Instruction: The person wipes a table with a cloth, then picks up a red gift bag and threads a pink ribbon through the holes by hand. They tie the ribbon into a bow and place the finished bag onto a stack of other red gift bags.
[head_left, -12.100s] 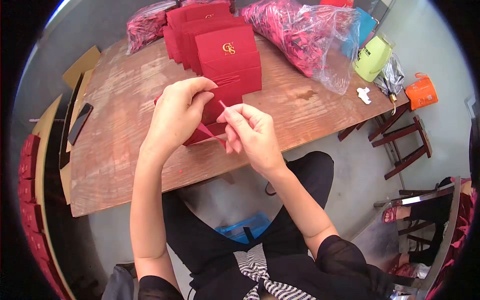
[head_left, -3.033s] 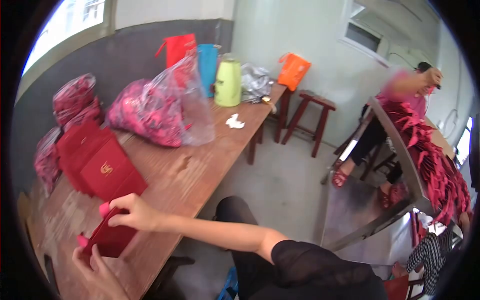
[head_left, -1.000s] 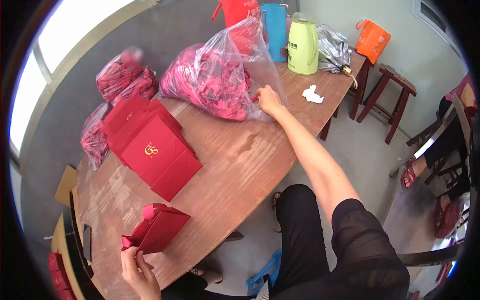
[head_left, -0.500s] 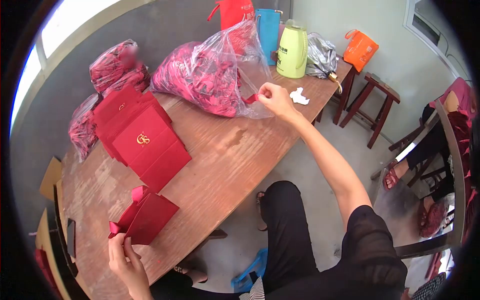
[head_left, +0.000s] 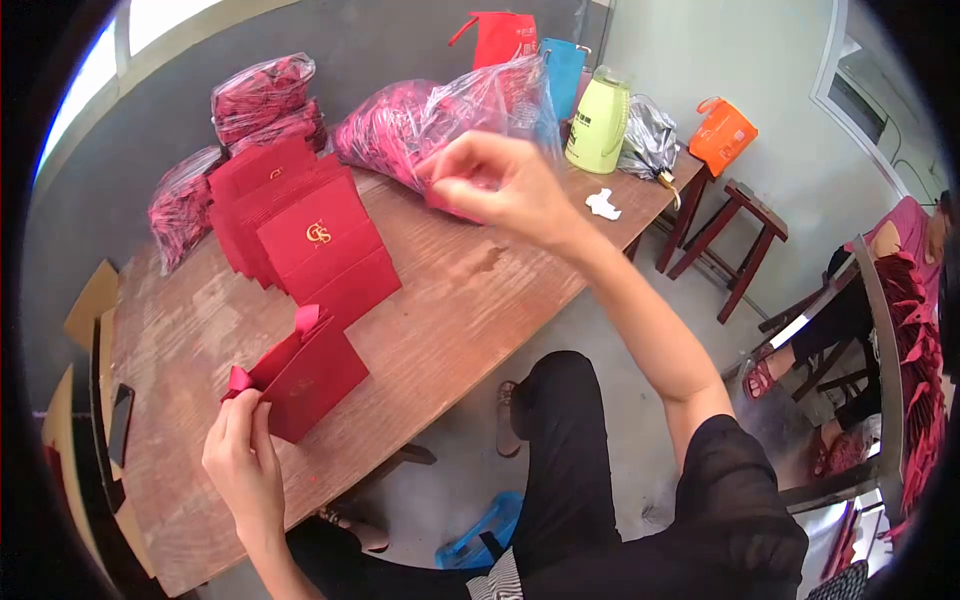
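Note:
My left hand (head_left: 243,455) pinches the near edge of a small red paper bag (head_left: 318,385) by its pink ribbon bow. The bag stands on the wooden table's near part, another ribbon loop at its far top edge. Raised over the table, my right hand (head_left: 510,195) has its thumb and forefinger curled close together; anything between them blends with the pink behind. Behind that hand lies a clear plastic bag full of pink-red pieces (head_left: 385,125). Flat red bags with a gold logo (head_left: 330,240) lie overlapped left of centre.
Wrapped pink bundles (head_left: 262,100) sit at the back left. A green thermos (head_left: 598,125), a blue bag (head_left: 563,75), a silver umbrella (head_left: 650,140) and white paper (head_left: 603,205) are on the right. A phone (head_left: 121,425) lies left. Another person sits far right.
My right hand has moved from the plastic bag's opening, toward me and left. My left hand still holds the small bag. The view has shifted slightly.

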